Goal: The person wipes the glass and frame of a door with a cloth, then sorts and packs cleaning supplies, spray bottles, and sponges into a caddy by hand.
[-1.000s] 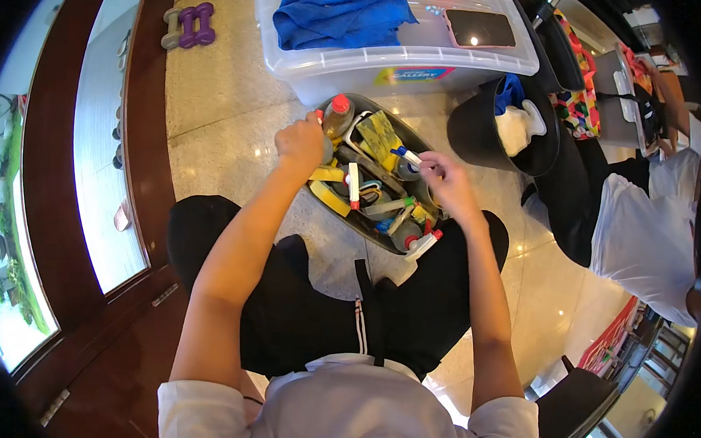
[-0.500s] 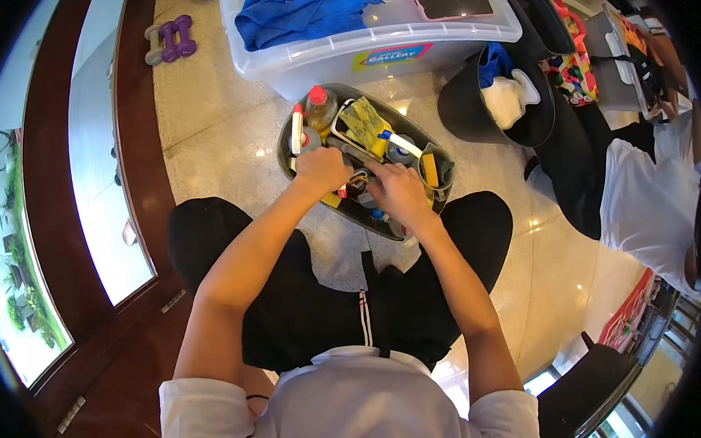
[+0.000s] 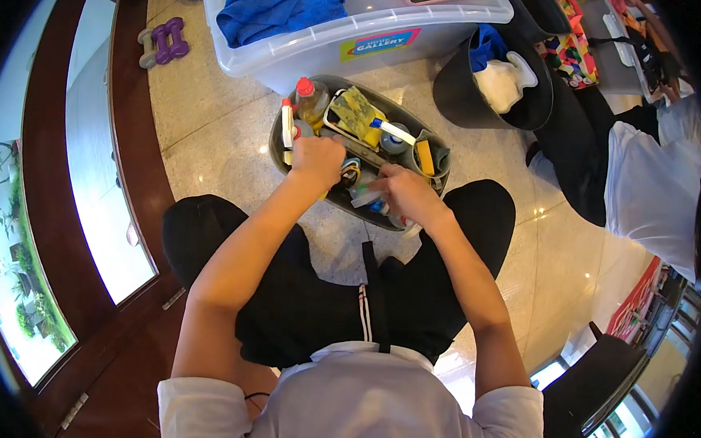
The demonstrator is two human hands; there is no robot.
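A grey cleaning caddy [image 3: 279,148] with a central handle [image 3: 362,148] stands on the floor between my knees. My left hand [image 3: 319,160] is closed at the handle's left end; its fingertips are hidden. My right hand [image 3: 411,197] reaches into the near right side, fingers curled beside a clear, pale item [image 3: 364,194] that is blurred. Around them are a red-capped bottle [image 3: 311,102], a white-and-red spray bottle [image 3: 287,124], a yellow sponge [image 3: 356,112], a blue-and-white spray head [image 3: 393,132] and a yellow-orange block [image 3: 425,156].
Behind the caddy stands a clear storage box [image 3: 295,57] with a blue cloth [image 3: 278,9] on its lid. A black bucket [image 3: 452,97] holding cloths is at the right, near a seated person [image 3: 653,187]. Dumbbells [image 3: 165,43] lie by the wooden door frame [image 3: 135,168].
My right hand has moved slightly down and right off the handle's near side, and the clear item now shows by its fingers. My left hand stays near the handle's left end. The view has shifted slightly.
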